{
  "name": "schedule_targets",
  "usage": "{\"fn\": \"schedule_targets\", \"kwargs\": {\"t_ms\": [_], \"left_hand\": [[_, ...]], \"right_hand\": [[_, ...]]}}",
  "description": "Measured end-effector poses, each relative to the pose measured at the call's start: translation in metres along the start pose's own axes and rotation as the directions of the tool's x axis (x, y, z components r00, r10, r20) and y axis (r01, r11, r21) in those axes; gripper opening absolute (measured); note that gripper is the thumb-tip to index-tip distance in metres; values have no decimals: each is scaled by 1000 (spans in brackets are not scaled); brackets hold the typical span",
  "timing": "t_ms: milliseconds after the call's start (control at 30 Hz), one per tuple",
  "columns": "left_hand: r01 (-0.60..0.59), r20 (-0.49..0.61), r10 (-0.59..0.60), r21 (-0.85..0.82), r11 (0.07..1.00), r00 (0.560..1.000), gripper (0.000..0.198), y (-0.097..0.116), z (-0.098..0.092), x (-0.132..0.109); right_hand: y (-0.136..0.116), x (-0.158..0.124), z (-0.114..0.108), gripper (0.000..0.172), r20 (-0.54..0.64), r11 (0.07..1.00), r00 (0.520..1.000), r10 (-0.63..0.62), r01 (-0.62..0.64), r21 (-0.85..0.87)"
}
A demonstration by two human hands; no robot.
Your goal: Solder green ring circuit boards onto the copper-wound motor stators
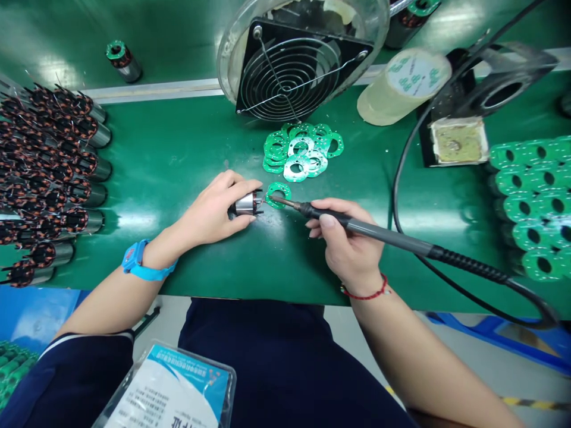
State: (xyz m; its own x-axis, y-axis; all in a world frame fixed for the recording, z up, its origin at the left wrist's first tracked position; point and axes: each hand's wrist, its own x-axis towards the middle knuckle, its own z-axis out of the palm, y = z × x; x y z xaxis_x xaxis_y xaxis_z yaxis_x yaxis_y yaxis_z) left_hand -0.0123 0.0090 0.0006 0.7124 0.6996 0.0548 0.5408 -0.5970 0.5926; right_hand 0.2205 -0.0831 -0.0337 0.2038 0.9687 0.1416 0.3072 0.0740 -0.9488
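My left hand (214,208) is closed around a small silver motor stator (247,203) lying on its side on the green bench mat (178,154). A green ring-shaped circuit board (278,194) sits at the stator's right end. My right hand (345,244) grips a grey soldering iron (383,235) like a pen. Its tip touches the green board. The iron's black cable (491,273) runs off to the right.
A pile of green boards (301,150) lies behind the work. A wire-guarded fan (294,65) stands at the back, a tape roll (404,86) and an iron stand with sponge (459,139) to its right. Several stators (53,178) are stacked left; board-topped stators (535,202) right.
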Motion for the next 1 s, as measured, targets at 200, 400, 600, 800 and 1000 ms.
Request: {"fn": "schedule_targets", "kwargs": {"t_ms": [200, 400, 600, 800, 1000], "left_hand": [[6, -1, -6, -2, 1000, 1000, 48, 1, 0, 0], [5, 3, -5, 12, 1000, 1000, 48, 1, 0, 0], [-13, -14, 12, -10, 1000, 1000, 48, -2, 0, 0], [-36, -33, 35, -55, 998, 999, 48, -2, 0, -1], [-61, -36, 60, -37, 997, 998, 49, -3, 0, 0]], "right_hand": [[2, 0, 1, 21, 20, 999, 1000, -23, 23, -23], [1, -1, 1, 19, 2, 1000, 1000, -14, 14, -4], [1, -5, -4, 19, -105, 999, 994, -37, 40, 22], [9, -7, -8, 14, -80, 995, 992, -94, 96, 18], [9, -5, -9, 12, -40, 987, 987, -158, 157, -24]]}}
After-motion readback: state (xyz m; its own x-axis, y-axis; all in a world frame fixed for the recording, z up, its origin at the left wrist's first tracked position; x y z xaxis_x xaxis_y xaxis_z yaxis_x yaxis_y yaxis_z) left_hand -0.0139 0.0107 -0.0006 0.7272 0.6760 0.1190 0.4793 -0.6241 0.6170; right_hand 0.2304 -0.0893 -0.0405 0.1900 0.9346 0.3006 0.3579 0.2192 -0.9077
